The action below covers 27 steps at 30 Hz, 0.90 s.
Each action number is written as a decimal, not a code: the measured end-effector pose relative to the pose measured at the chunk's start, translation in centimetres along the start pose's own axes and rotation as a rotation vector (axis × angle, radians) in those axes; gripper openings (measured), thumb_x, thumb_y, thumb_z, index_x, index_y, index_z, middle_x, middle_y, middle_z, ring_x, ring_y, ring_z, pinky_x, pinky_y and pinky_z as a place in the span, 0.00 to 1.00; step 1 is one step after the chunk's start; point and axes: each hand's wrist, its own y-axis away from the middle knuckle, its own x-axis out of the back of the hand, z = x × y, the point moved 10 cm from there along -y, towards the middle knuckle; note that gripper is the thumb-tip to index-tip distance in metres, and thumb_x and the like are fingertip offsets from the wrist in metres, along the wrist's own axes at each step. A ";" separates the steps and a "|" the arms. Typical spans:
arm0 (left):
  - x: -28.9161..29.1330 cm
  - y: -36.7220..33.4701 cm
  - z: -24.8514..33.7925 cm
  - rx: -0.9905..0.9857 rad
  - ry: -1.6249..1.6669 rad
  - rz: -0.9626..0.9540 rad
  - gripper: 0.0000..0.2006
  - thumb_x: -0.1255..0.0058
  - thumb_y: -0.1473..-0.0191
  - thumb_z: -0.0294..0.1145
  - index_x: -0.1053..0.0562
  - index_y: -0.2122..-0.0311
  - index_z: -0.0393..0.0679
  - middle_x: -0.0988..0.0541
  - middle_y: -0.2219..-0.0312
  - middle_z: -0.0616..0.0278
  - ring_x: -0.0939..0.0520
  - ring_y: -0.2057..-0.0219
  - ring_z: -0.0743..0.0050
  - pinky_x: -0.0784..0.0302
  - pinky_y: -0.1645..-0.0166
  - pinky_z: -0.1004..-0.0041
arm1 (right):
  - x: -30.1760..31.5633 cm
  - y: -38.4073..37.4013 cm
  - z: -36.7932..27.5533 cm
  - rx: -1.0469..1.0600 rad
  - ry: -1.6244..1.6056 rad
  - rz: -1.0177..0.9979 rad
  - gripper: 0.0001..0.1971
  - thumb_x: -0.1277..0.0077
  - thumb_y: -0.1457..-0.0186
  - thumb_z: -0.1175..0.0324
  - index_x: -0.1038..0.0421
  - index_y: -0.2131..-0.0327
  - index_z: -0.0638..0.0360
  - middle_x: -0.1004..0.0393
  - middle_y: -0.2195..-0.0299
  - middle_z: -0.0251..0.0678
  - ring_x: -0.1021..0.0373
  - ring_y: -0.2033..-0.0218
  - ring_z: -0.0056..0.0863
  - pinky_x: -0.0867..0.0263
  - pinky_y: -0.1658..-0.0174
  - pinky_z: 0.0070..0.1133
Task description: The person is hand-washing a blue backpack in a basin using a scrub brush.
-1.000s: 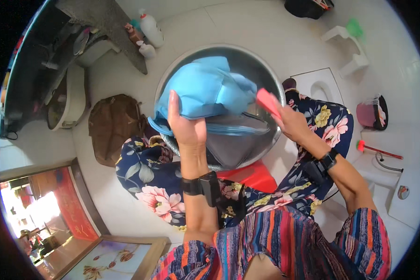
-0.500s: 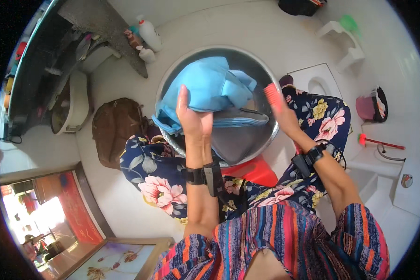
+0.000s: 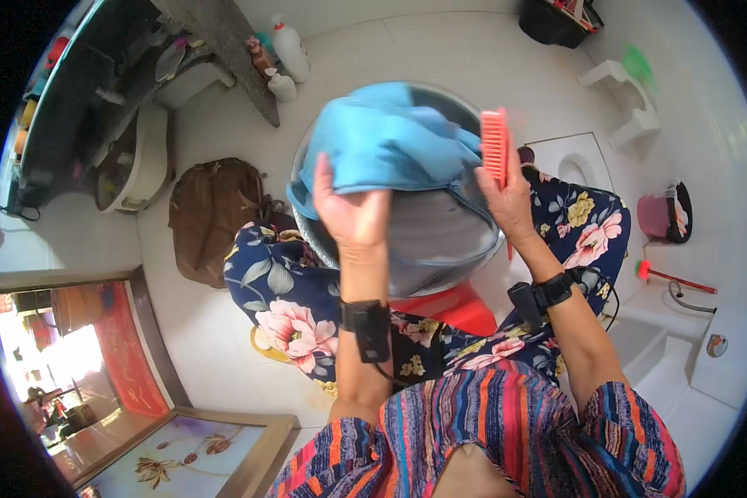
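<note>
Over a round metal basin [image 3: 297, 236] lies a light-blue fabric item [image 3: 390, 149] with a grey panel [image 3: 436, 228] and a piped edge, much like a soft bag. My left hand [image 3: 353, 212] grips its near edge, thumb on top and the other fingers partly hidden by the cloth. In my right hand [image 3: 508, 199] is a coral-red scrub brush [image 3: 495, 149], held upright with its bristles facing left. That hand is beside the basin's right rim, close to the fabric's edge. What the basin holds beneath the fabric is hidden.
A red plastic piece [image 3: 452, 311] shows below the basin, between my knees. To the left, a brown backpack [image 3: 216, 220] lies on the tiled floor. Bottles [image 3: 290, 54] stand far left; a white plastic stool [image 3: 631, 100] and a squat toilet [image 3: 573, 158] are at right.
The blue fabric has spread toward the right, and more of the grey panel shows. My right hand's brush, blurred before, is now upright and still beside it. The view has shifted slightly.
</note>
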 end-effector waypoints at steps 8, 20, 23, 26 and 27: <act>3.6 -1.5 4.9 -0.269 -0.382 0.085 0.23 0.54 0.49 0.41 0.37 0.51 0.37 0.34 0.51 0.55 0.36 0.48 0.62 0.48 0.42 0.58 | -5.2 -3.1 1.0 0.080 0.137 -0.031 0.37 0.48 0.54 0.61 0.56 0.42 0.54 0.37 0.52 0.48 0.35 0.56 0.44 0.36 0.57 0.30; 10.3 -1.6 4.3 -0.271 -0.750 0.361 0.19 0.46 0.54 0.27 0.34 0.55 0.39 0.29 0.58 0.62 0.29 0.57 0.71 0.34 0.51 0.67 | -7.1 -6.4 1.4 0.093 0.328 -0.090 0.35 0.50 0.53 0.57 0.53 0.43 0.52 0.33 0.60 0.46 0.32 0.63 0.45 0.35 0.62 0.33; 9.2 -1.3 3.7 -0.213 -0.711 0.304 0.20 0.50 0.50 0.33 0.36 0.53 0.41 0.30 0.56 0.61 0.30 0.55 0.69 0.35 0.49 0.65 | -6.8 -6.2 -3.9 0.202 0.364 -0.098 0.33 0.53 0.52 0.54 0.51 0.44 0.52 0.32 0.66 0.46 0.31 0.69 0.45 0.34 0.67 0.33; 8.5 -1.1 3.2 -0.156 -0.593 0.252 0.21 0.59 0.45 0.43 0.38 0.51 0.41 0.31 0.54 0.60 0.31 0.53 0.64 0.38 0.47 0.61 | -10.7 -4.6 -10.4 0.291 0.419 -0.321 0.30 0.55 0.50 0.54 0.49 0.45 0.53 0.31 0.71 0.45 0.31 0.75 0.44 0.33 0.73 0.33; 8.9 -1.4 3.5 -0.155 -0.586 0.233 0.21 0.62 0.45 0.45 0.38 0.51 0.41 0.31 0.54 0.60 0.31 0.53 0.64 0.39 0.47 0.60 | -13.3 -3.7 -12.0 0.323 0.543 -0.465 0.29 0.56 0.49 0.56 0.48 0.45 0.53 0.31 0.72 0.45 0.31 0.75 0.43 0.34 0.75 0.32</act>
